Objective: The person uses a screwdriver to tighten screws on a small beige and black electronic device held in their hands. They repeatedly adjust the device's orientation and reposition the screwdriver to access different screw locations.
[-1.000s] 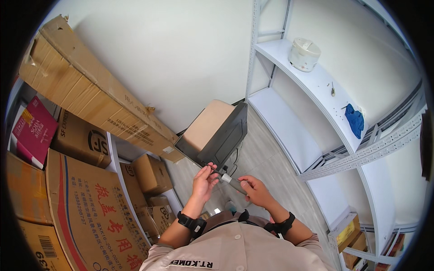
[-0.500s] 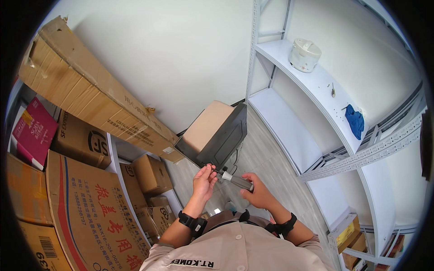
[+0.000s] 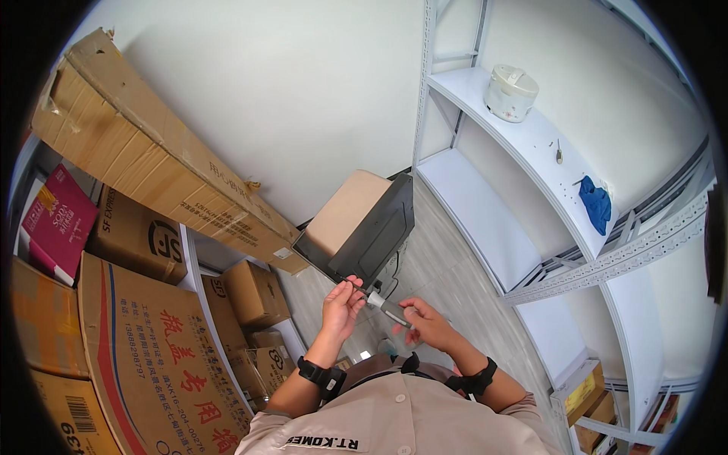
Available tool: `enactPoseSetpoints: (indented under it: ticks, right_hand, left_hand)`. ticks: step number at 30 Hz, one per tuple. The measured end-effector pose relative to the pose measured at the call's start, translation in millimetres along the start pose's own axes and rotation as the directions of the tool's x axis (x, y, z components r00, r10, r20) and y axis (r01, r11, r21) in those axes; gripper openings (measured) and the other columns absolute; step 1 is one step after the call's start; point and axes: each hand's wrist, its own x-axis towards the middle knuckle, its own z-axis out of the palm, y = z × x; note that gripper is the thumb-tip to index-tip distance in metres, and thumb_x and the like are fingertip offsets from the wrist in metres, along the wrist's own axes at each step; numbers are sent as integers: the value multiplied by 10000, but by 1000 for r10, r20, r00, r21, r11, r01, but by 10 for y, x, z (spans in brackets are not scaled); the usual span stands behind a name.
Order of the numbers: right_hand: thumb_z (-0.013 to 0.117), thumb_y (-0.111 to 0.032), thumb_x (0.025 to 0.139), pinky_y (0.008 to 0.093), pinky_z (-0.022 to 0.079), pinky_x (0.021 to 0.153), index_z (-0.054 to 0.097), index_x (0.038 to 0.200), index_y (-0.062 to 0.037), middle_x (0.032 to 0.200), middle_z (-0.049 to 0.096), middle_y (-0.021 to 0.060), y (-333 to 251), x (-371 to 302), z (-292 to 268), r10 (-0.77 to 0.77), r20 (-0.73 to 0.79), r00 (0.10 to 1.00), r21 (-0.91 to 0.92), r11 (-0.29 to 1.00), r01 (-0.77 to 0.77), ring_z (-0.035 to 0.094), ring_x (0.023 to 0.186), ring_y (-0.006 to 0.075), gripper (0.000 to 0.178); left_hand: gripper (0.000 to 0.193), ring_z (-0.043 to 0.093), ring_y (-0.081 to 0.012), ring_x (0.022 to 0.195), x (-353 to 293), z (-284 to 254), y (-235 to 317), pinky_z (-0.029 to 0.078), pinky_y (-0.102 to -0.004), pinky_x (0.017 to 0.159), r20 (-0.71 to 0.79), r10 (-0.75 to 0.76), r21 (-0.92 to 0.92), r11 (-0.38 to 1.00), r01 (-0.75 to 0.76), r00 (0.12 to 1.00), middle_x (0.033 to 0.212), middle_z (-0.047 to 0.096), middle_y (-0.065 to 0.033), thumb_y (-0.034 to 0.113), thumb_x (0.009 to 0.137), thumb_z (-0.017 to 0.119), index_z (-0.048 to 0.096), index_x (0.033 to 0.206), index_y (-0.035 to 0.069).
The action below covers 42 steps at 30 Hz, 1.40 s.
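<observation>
A screwdriver (image 3: 387, 306) with a grey handle and pale collar is held in front of my body, its shaft pointing left and slightly away. My left hand (image 3: 341, 311) pinches the thin shaft near its tip; whether a small part sits between those fingertips cannot be made out. Around the handle's rear end close the fingers of my right hand (image 3: 431, 326). Just beyond the hands stands a dark grey panel-like object (image 3: 377, 235), with a tan box (image 3: 350, 203) against it.
Cardboard boxes (image 3: 152, 356) fill shelves at left, with a long carton (image 3: 174, 155) above. On the right-hand white shelf (image 3: 531, 144) are a rice cooker (image 3: 512, 93), a small screwdriver (image 3: 560, 155), tiny loose bits and a blue cloth (image 3: 595, 206). A white wall (image 3: 273, 98) stands behind.
My right hand has shifted slightly left and down, and its fingers have turned round the handle. The screwdriver's handle end has tipped down a little; my left hand stays in place.
</observation>
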Motion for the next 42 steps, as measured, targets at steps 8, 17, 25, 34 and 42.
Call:
enactPoseSetpoints:
  ticks: [8, 17, 25, 34, 42]
  right_hand:
    - [687, -280, 842, 290, 468, 679, 481, 1298, -39, 1012, 586, 112, 150, -28, -27, -294, -51, 954, -486, 842, 234, 564, 763, 154, 555]
    - [587, -212, 926, 250, 462, 594, 463, 1292, -69, 929, 599, 62, 53, -40, 51, -8, -10, 1000, -33, 999, 8, 571, 654, 103, 412]
    - [616, -197, 901, 265, 478, 590, 415, 1316, -55, 959, 552, 79, 83, -59, 102, -258, -63, 964, -323, 919, 225, 585, 627, 115, 482]
    - [454, -233, 994, 236, 418, 517, 419, 1303, -101, 957, 673, 80, 13, -38, 64, 56, -38, 998, 44, 998, -54, 565, 564, 107, 338]
    - [660, -265, 872, 295, 476, 670, 507, 1265, -61, 1009, 591, 93, 144, 1, 18, -327, -64, 943, -487, 835, 256, 596, 740, 169, 469]
  left_hand:
    - [162, 650, -74, 753, 3, -3, -34, 539, -213, 605, -65, 2, 41, 999, 1, 998, 956, 682, -14, 205, 950, 588, 616, 1063, 92]
    - [139, 584, -39, 659, 36, -42, -35, 506, -193, 561, -90, -10, 84, 996, 17, 996, 844, 640, 27, 242, 927, 631, 610, 959, 108]
    - [165, 547, -32, 595, 60, 12, -52, 471, -189, 520, -126, 20, 88, 996, -9, 992, 760, 612, 40, 253, 898, 675, 610, 872, 104]
    - [197, 636, -85, 741, -9, 20, 29, 530, -230, 617, 47, -25, 23, 999, 24, 999, 986, 677, -26, 221, 941, 602, 596, 1078, 80]
    - [185, 650, -87, 771, 40, -58, -36, 529, -227, 621, 16, 18, 97, 995, -19, 1000, 1017, 682, -31, 177, 952, 579, 602, 1110, 84]
